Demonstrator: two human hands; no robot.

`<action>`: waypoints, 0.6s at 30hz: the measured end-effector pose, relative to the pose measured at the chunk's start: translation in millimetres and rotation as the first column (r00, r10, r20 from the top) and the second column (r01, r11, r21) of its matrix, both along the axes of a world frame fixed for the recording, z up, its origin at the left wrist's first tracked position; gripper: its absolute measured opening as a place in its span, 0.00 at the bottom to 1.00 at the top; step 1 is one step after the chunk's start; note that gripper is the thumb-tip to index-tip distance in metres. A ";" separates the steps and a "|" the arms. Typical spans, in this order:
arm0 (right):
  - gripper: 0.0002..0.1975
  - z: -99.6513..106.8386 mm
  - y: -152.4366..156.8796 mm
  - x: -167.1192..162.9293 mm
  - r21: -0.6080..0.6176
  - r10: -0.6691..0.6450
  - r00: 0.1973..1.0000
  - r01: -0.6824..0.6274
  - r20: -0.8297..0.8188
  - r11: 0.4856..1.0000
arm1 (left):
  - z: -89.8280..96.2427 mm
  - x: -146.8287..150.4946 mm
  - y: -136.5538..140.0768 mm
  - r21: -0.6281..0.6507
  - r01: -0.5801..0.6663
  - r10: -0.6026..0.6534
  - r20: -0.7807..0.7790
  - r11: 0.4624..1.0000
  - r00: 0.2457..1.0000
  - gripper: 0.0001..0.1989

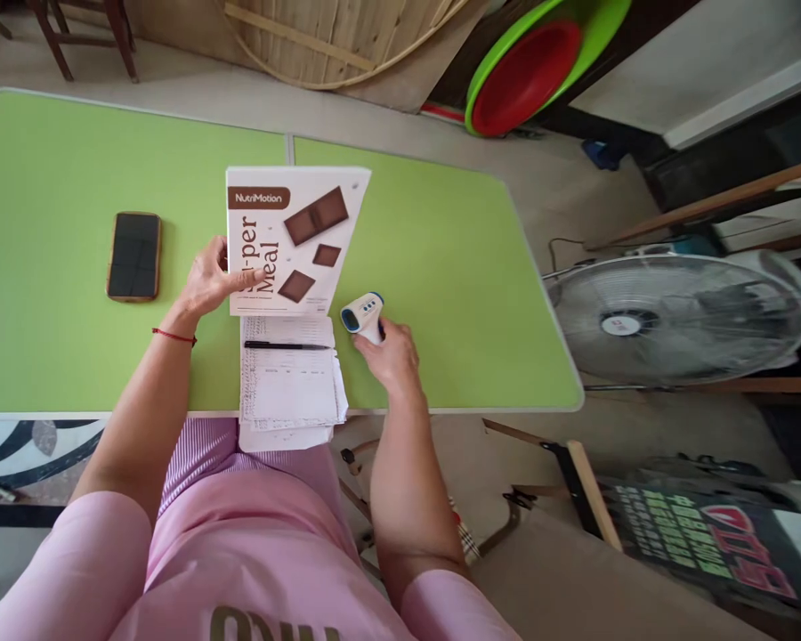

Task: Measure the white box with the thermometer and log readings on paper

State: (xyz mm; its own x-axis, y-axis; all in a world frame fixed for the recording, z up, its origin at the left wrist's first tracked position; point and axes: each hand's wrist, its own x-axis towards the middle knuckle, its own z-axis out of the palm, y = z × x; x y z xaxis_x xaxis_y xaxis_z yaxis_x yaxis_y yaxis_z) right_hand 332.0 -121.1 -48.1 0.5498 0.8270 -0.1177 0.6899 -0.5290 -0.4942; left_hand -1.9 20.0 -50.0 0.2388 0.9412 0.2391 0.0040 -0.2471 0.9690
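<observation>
My left hand (214,278) grips the left edge of a white box (307,280) printed with brown chocolate pieces and the word NutriMotion, its thumb lying across the front. The box is tilted up over the green table. My right hand (393,356) is closed around the handle of a white and blue infrared thermometer (363,312), just right of the box's lower corner. Between my forearms an open notebook (287,392) with written and ruled pages hangs slightly over the table's near edge. A black pen (286,345) lies across its upper part.
A smartphone (134,256) in a brown case lies on the green table (454,231), left of my left hand. Beyond the table's right end stands a large fan (681,320). Green and red basins (527,76) lean behind the table, near a round wooden board (347,36).
</observation>
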 end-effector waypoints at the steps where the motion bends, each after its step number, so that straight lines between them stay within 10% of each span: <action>1: 0.23 4.0 -1.7 -5.9 0.081 -0.046 0.997 0.051 -0.064 0.995 | -1.1 0.6 -0.2 -0.011 0.024 -0.024 -0.015 1.000 1.000 0.43; 4: 0.21 14.9 -15.2 -35.1 0.376 -0.079 0.929 0.223 -0.363 0.899 | -1.9 -1.0 -0.8 -0.045 0.095 -0.098 -0.075 0.995 0.992 0.41; 8: 0.25 29.6 -42.3 -97.5 0.523 0.228 0.647 0.308 -0.728 0.794 | -0.2 -6.7 0.2 -0.075 0.168 -0.175 -0.102 0.983 0.979 0.40; 12: 0.24 35.1 -56.2 -144.6 0.453 0.332 0.424 0.224 -0.843 0.863 | 4.2 -5.5 1.0 -0.093 0.259 -0.267 -0.085 0.961 0.960 0.42; 18: 0.15 28.6 -48.3 -147.9 0.343 0.247 0.468 0.131 -0.848 0.930 | 4.0 -4.2 -0.4 -0.112 0.248 -0.259 -0.103 0.962 0.960 0.41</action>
